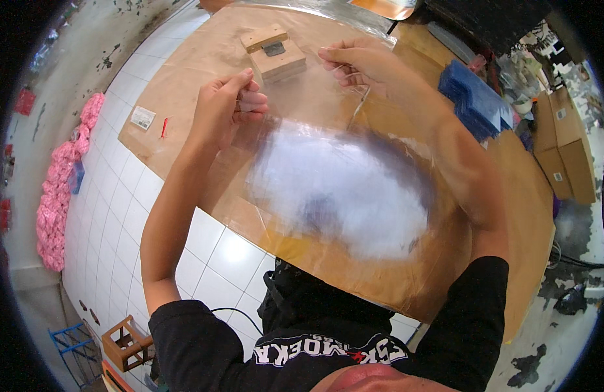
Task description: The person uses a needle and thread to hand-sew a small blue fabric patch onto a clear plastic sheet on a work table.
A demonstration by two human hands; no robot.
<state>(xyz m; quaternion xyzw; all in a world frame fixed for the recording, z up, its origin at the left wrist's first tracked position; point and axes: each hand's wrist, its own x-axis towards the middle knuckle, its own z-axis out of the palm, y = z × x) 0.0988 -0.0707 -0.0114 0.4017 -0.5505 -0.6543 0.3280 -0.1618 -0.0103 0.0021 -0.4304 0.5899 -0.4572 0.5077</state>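
Observation:
My left hand (231, 104) is raised over the table, thumb and fingers closed in a pinch. Further to the right and farther away, my right hand (355, 62) is also pinched, with a thin pale strand at its fingers. Below the hands is a clear plastic sheet or bag (341, 189), smeared by motion and bright white across its middle. Its upper part seems to reach up to both hands, though its edges are hard to make out. Beyond the hands, between them, sits a wooden block (279, 62) with a small dark metal plate on it.
Brown paper covers the table (184, 85). A white label (143, 117) and a red strip (164, 128) lie at left. On the right are a stack of blue sheets (475, 98) and cardboard boxes (563, 144). Pink bundles (60, 196) line the left wall, near a wooden stool (127, 343).

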